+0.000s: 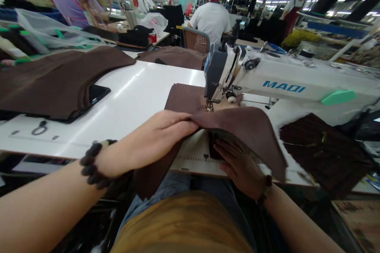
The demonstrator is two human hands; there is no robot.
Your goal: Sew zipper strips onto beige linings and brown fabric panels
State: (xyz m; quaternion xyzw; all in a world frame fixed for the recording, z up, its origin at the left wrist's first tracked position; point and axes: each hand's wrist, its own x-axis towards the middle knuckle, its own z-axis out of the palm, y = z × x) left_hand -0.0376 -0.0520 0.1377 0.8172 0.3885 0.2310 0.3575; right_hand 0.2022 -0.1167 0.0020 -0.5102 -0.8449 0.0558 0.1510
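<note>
A brown fabric piece [243, 124] lies under the needle and presser foot [209, 106] of a white sewing machine [285, 83]. My left hand [154, 138] pinches a raised fold of this fabric between thumb and fingers, just in front of the foot. Beneath the lifted right part of the cloth is my right hand [240, 166], its fingers stretched out flat toward a dark piece underneath. The fabric's left end hangs over the table's front edge toward my lap. Part of my right hand lies in the shade of the cloth.
Stacked brown fabric panels [59, 79] cover the left of the white table [127, 95], with a dark flat object sticking out below. A dark brown piece with zipper pulls [323, 146] lies at the right. Farther back are a chair [196, 39] and a seated person in white [210, 19].
</note>
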